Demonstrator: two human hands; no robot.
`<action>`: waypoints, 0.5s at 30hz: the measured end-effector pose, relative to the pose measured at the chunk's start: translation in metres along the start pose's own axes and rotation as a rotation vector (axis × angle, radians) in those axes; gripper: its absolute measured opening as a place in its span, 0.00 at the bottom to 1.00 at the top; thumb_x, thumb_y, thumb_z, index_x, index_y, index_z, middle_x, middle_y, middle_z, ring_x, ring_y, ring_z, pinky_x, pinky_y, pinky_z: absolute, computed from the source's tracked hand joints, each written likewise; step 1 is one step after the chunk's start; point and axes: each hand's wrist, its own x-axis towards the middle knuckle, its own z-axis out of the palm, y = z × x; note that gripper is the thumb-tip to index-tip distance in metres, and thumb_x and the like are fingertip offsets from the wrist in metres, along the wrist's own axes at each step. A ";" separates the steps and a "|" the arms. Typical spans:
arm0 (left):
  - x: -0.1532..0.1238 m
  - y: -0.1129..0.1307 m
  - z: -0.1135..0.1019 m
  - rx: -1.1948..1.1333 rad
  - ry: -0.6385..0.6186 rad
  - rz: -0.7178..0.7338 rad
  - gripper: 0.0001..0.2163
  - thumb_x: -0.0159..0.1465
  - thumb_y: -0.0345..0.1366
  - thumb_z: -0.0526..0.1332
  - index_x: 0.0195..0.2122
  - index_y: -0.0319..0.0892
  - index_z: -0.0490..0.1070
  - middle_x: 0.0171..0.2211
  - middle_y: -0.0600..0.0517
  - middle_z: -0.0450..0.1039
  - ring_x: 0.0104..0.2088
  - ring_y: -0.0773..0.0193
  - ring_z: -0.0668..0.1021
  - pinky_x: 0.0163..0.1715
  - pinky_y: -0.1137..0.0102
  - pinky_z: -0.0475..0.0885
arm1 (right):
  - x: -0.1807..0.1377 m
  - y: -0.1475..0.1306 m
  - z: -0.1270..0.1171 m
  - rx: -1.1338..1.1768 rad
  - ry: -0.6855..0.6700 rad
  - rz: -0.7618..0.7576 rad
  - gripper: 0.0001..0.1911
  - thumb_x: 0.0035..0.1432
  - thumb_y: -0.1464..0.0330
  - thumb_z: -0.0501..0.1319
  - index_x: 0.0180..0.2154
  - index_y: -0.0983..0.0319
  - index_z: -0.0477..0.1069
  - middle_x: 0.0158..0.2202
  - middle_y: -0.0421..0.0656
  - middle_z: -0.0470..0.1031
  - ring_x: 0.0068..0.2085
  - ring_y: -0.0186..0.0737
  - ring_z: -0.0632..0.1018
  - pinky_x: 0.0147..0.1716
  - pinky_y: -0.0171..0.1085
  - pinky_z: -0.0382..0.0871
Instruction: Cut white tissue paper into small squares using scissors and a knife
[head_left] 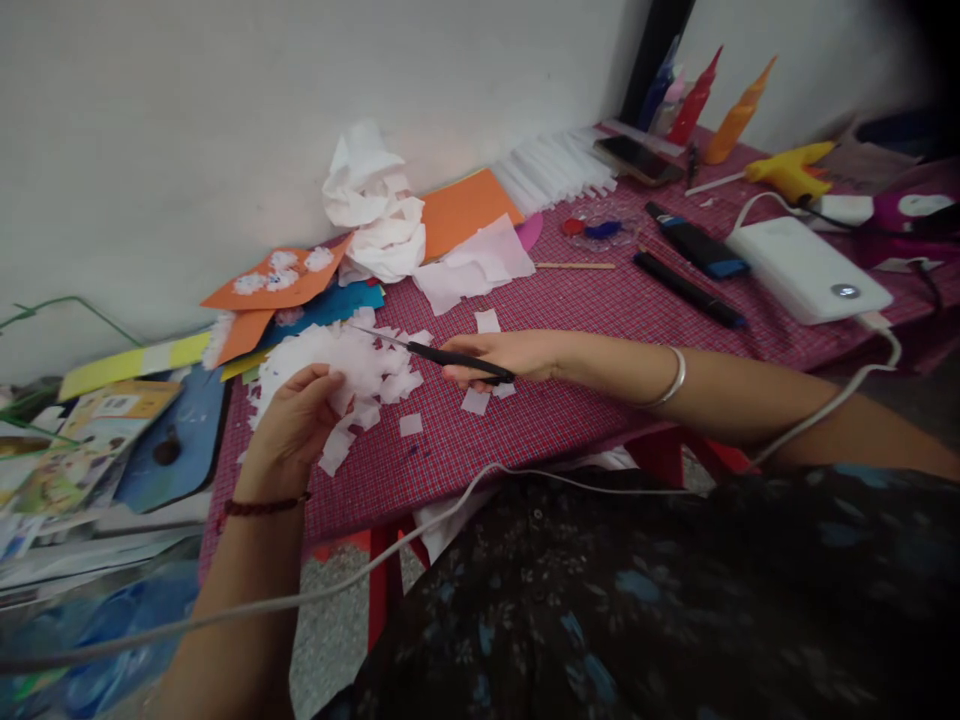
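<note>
My right hand point(502, 358) is closed round the black handles of a pair of scissors point(450, 357), whose blades point left over a heap of cut white paper pieces point(405, 375). In my left hand point(300, 415), thumb and fingers pinch a pale piece of tissue paper point(352, 365) above the heap. The blade tips reach the upper edge of this paper; whether they are cutting into it I cannot tell. Small paper squares, one of them a loose square point(411, 425), lie on the checked tablecloth point(375, 490) between and beneath my hands.
Crumpled white tissue point(382, 235) and orange sheets point(469, 215) lie by the wall. At the right are a white power bank point(810, 268), a yellow glue gun point(791, 172), a black marker point(690, 290) and a phone point(637, 160). A white cable point(480, 475) crosses before my body.
</note>
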 end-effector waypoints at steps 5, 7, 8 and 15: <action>0.004 -0.002 0.002 -0.062 -0.036 0.067 0.08 0.49 0.27 0.70 0.26 0.41 0.70 0.21 0.57 0.74 0.21 0.70 0.75 0.25 0.75 0.75 | -0.004 0.000 -0.001 0.088 -0.069 0.048 0.23 0.59 0.52 0.65 0.46 0.62 0.66 0.30 0.38 0.66 0.26 0.32 0.66 0.23 0.34 0.58; 0.004 -0.003 0.005 -0.088 -0.051 0.080 0.08 0.49 0.27 0.70 0.25 0.41 0.70 0.21 0.57 0.73 0.21 0.71 0.74 0.25 0.76 0.74 | -0.004 0.000 -0.001 0.031 -0.091 0.036 0.27 0.57 0.51 0.66 0.49 0.63 0.67 0.33 0.39 0.67 0.28 0.32 0.67 0.25 0.34 0.61; 0.004 -0.003 0.008 -0.100 -0.052 0.078 0.08 0.49 0.27 0.69 0.25 0.40 0.70 0.21 0.57 0.73 0.21 0.71 0.74 0.24 0.76 0.74 | -0.002 0.000 -0.001 -0.006 -0.099 0.027 0.29 0.56 0.51 0.67 0.50 0.64 0.67 0.34 0.40 0.67 0.29 0.32 0.67 0.26 0.34 0.62; 0.003 -0.006 0.019 -0.096 -0.014 0.021 0.06 0.51 0.24 0.66 0.22 0.38 0.70 0.19 0.56 0.70 0.20 0.71 0.73 0.22 0.76 0.73 | 0.011 0.002 0.002 -0.238 -0.076 -0.055 0.25 0.60 0.53 0.62 0.49 0.67 0.71 0.37 0.44 0.70 0.35 0.38 0.70 0.32 0.37 0.66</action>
